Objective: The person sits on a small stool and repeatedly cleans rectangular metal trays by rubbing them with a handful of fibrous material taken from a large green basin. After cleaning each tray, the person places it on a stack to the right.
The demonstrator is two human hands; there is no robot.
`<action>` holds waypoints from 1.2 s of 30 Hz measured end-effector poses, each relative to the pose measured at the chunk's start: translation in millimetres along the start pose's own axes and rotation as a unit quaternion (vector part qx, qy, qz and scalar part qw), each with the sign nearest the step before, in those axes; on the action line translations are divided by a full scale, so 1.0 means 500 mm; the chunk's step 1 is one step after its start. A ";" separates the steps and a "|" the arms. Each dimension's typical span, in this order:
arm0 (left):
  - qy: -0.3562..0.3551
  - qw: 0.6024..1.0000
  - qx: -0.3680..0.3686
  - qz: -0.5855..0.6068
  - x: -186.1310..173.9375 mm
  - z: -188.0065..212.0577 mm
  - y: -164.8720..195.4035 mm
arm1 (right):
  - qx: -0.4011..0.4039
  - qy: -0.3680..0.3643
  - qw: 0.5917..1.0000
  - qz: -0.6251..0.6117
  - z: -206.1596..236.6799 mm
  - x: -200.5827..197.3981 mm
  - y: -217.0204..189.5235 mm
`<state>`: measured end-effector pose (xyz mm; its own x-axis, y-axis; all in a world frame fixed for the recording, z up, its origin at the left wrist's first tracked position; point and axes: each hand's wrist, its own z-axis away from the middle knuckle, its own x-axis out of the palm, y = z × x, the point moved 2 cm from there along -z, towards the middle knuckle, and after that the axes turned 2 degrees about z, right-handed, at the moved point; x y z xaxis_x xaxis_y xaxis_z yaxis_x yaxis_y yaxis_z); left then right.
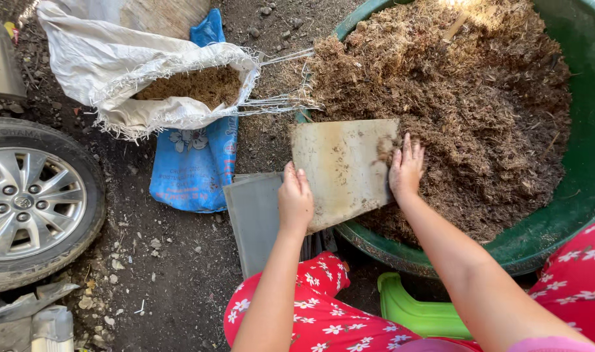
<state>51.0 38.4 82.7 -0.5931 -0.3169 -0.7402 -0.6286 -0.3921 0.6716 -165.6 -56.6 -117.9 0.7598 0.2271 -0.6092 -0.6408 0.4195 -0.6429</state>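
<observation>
One flat board (342,171), one green tub (574,195) of brown mulch (454,98), one white sack (125,72), one blue bag (194,160), one wheel (33,195). Tub cut off at 3 o'clock; stool (418,313) partly hidden. Board over tub rim, long axis 7-to-1 o'clock. Left hand (295,199) clamps board's near edge; right hand (406,169) spread flat, touching mulch at board's 3 o'clock edge.

Round green plastic tub (574,215) holding brown fibrous mulch (454,91); tan, stained flat scoop (342,166); white woven sack (115,58); blue printed bag (194,163); red white-flowered trousers (310,313); lime-green plastic stool (415,313).
</observation>
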 end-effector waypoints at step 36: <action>-0.164 0.907 0.034 0.387 0.136 -0.109 0.073 | -0.364 0.012 0.911 -0.194 0.174 -0.057 -0.261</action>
<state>14.9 -44.5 55.0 -0.9807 -0.1953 -0.0039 0.0167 -0.1038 0.9945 -93.9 -41.1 23.8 0.9476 0.1633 -0.2744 -0.2338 -0.2307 -0.9445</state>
